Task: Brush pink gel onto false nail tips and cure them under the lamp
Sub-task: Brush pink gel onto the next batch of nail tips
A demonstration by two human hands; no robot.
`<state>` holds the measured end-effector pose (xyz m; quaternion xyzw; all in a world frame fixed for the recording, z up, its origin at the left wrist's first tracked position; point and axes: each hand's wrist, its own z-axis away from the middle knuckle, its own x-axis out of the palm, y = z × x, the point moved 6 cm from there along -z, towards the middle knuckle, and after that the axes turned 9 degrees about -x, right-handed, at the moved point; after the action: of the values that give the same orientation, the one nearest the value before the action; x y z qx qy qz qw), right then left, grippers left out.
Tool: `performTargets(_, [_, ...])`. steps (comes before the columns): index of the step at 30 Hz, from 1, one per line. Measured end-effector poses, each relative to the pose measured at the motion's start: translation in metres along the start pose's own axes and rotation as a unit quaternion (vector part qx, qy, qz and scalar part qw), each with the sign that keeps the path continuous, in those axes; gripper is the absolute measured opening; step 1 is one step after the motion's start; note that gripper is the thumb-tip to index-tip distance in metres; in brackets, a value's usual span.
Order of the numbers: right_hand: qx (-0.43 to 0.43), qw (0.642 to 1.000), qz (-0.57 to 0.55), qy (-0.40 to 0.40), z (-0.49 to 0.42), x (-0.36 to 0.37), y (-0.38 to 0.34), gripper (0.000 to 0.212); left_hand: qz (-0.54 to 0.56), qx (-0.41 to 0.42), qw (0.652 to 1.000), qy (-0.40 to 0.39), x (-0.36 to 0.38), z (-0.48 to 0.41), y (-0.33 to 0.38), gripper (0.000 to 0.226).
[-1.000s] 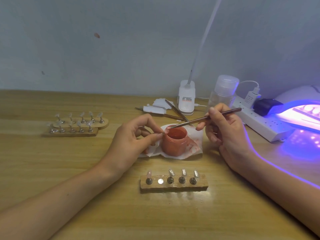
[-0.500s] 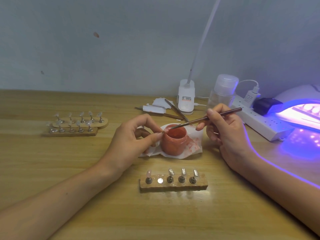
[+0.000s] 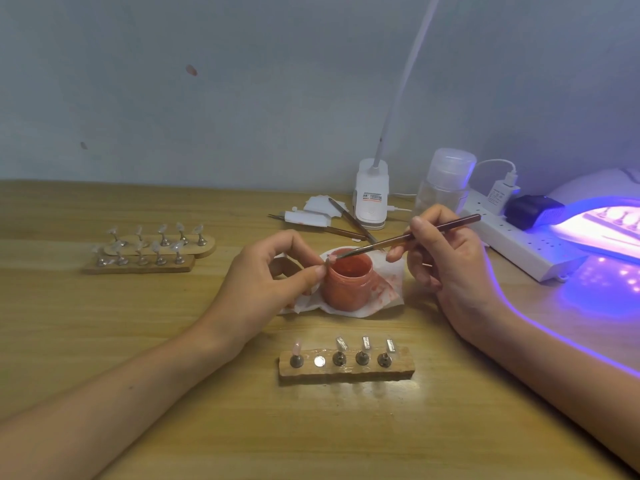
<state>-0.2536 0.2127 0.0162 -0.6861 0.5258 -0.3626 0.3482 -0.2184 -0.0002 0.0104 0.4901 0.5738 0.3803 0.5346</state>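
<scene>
**Coating step: one tip in hand over the gel pot**

Step in hand, by my reading, is brushing, not curing. The left hand (image 3: 263, 282) pinches a small false nail tip (image 3: 330, 260) between thumb and forefinger, the other fingers loosely curled behind. The tip sits right at the left rim of the open pink gel pot (image 3: 348, 282), which stands on a stained tissue (image 3: 389, 289).

The right hand (image 3: 446, 258) holds the brush (image 3: 408, 237) like a pen, thumb and fingers pressed on the shaft. The bristle end reaches the held tip, but I cannot tell whether it touches.

The holder block (image 3: 346, 370) lies nearer the person, well apart from the pinch. Its second position is a bare metal disc (image 3: 319, 362) — probably where the held tip belongs. The first post's tip (image 3: 297, 348) looks pink and the other three look uncoated.

The lamp (image 3: 602, 230) glows violet at far right, its contents too blurred to name.

The next move calls for short, light strokes along the tip with the left pinch steady and the fingers clear of wet gel. The tip then goes back on the bare disc. Coating of the block's tips seems less than half done.
</scene>
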Motion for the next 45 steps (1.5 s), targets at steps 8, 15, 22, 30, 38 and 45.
performTargets(8, [-0.007,1.000,-0.006,-0.006,0.000,0.000,-0.002,0.019,0.001,-0.004,1.000,-0.005,0.001,0.000,0.000,0.009])
performTargets(15, [-0.015,1.000,-0.001,0.016,0.001,-0.003,-0.003,0.019,0.007,-0.008,1.000,-0.006,0.001,0.000,0.000,0.008])
performTargets(22, [0.001,1.000,0.014,0.021,0.003,-0.002,-0.002,0.023,0.012,-0.014,1.000,-0.005,0.001,0.000,0.000,0.007])
performTargets(30, [-0.019,1.000,0.006,-0.018,0.002,0.003,-0.005,0.020,0.018,-0.020,1.000,-0.002,0.002,0.000,0.000,0.008])
performTargets(38, [-0.021,0.999,-0.017,0.046,0.002,-0.005,-0.007,0.021,0.019,-0.019,1.000,-0.004,0.002,0.000,0.000,0.007])
performTargets(45, [-0.017,0.994,-0.016,0.111,0.001,-0.017,-0.008,0.031,0.018,-0.017,1.000,-0.005,0.001,0.000,-0.001,0.006])
